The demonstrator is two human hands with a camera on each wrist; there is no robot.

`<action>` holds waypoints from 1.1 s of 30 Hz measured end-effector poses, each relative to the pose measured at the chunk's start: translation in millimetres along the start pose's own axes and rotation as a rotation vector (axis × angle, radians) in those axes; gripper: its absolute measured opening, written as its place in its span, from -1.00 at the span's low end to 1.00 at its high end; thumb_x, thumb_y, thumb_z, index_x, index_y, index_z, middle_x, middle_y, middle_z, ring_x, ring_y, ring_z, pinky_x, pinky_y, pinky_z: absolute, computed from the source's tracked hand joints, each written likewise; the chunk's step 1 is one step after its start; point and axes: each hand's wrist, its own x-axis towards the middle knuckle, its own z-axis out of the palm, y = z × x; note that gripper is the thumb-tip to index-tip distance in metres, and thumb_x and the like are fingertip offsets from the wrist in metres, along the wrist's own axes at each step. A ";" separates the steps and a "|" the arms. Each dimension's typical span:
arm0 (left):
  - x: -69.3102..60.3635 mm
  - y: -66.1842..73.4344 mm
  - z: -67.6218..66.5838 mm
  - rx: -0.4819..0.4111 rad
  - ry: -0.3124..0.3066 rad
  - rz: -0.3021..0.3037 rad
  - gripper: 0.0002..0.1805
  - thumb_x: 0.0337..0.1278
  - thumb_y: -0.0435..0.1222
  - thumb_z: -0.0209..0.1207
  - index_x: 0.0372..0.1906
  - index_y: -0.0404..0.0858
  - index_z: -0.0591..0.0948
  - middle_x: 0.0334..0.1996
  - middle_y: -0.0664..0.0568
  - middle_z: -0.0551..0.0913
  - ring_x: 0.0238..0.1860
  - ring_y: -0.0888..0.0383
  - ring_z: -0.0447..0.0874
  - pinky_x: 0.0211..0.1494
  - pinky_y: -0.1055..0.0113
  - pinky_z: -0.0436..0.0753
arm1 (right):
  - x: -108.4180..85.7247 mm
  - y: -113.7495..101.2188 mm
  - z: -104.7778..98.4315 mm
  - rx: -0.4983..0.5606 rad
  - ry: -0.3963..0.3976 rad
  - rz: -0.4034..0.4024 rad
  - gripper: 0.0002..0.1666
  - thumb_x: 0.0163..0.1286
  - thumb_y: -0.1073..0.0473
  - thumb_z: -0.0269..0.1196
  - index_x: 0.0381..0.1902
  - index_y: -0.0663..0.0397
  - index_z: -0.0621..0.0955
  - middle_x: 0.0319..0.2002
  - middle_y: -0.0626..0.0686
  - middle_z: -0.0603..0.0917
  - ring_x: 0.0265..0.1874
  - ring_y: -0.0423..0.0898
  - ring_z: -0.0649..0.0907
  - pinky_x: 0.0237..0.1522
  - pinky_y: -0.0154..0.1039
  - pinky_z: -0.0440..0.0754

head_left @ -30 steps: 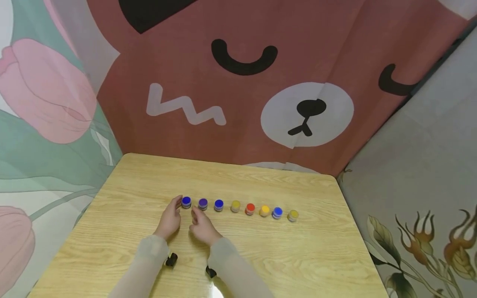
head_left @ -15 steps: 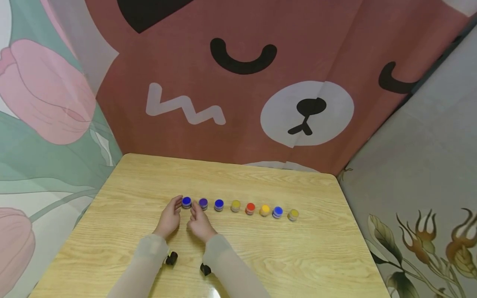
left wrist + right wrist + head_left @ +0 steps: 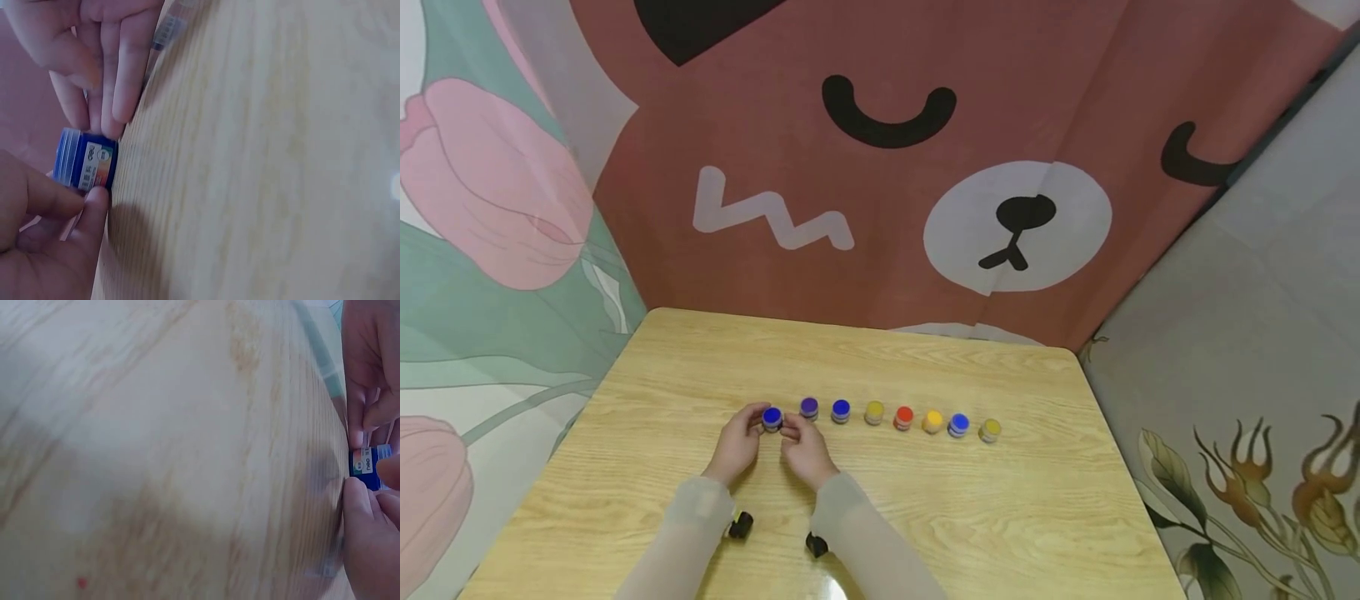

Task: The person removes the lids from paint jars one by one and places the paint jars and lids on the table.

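Blue jar [image 3: 772, 418], one: clear ridged lid [image 3: 66, 156], printed label [image 3: 96, 165], upright, set between the two grips at the row's left end, slightly nearer the person than its neighbour. Whether its base meets the counter [image 3: 925, 517] cannot be told.

Left grip [image 3: 734, 447]: drawn in to the jar's width, fingertips holding its left side.

Right grip [image 3: 807, 454]: likewise narrowed, thumb and fingertips holding its right side.

Other jars, seven, spaced apart to the right, in order: purple [image 3: 808, 407], blue [image 3: 841, 411], dull yellow [image 3: 874, 412], red [image 3: 904, 417], orange-yellow [image 3: 933, 422], lighter blue [image 3: 958, 425], dull yellow [image 3: 991, 430].
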 end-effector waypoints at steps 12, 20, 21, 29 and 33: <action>-12.0 -7.3 -11.5 0.006 -0.137 -0.066 -0.68 0.32 -0.61 0.07 0.12 -0.47 0.59 0.01 -0.28 0.69 0.10 -0.21 0.65 0.23 -0.06 0.59 | -4.4 11.2 -4.0 -0.029 0.047 -0.015 -0.65 0.21 0.54 0.21 -0.04 0.31 0.68 -0.16 0.08 0.73 -0.16 -0.11 0.70 -0.11 -0.39 0.67; -20.7 -3.2 -14.7 -0.024 -0.175 -0.092 -0.70 0.33 -0.57 0.12 0.10 -0.39 0.61 0.00 -0.20 0.71 0.10 -0.16 0.65 0.23 0.03 0.59 | -7.4 18.5 -2.2 -0.016 0.085 -0.080 -0.69 0.12 0.56 0.36 -0.15 0.32 0.66 -0.18 0.09 0.69 -0.21 -0.11 0.71 -0.14 -0.44 0.68; -21.2 -2.9 -14.7 -0.035 -0.178 -0.097 -0.70 0.33 -0.57 0.12 0.11 -0.38 0.61 0.01 -0.20 0.71 0.11 -0.16 0.65 0.23 0.06 0.59 | -7.4 19.1 -1.8 -0.017 0.089 -0.084 -0.68 0.11 0.55 0.38 -0.15 0.32 0.66 -0.18 0.09 0.69 -0.20 -0.10 0.72 -0.14 -0.45 0.68; -23.9 -9.4 -17.7 -0.111 -0.196 -0.035 -0.63 0.45 -0.52 0.04 0.28 -0.42 0.52 0.07 -0.26 0.68 0.13 -0.12 0.64 0.18 0.37 0.59 | -7.2 19.4 -1.6 -0.047 0.076 -0.118 -0.70 0.15 0.50 0.42 -0.13 0.34 0.65 -0.19 0.09 0.64 -0.21 -0.12 0.70 -0.13 -0.43 0.70; -24.8 -12.5 -19.3 -0.121 -0.215 -0.030 -0.63 0.53 -0.42 0.01 0.30 -0.37 0.53 0.19 -0.25 0.62 0.25 -0.17 0.55 0.31 0.21 0.53 | -5.9 20.3 -3.5 -0.060 0.050 -0.117 -0.70 0.19 0.48 0.42 -0.11 0.33 0.65 -0.17 0.06 0.62 -0.20 -0.16 0.69 -0.12 -0.47 0.68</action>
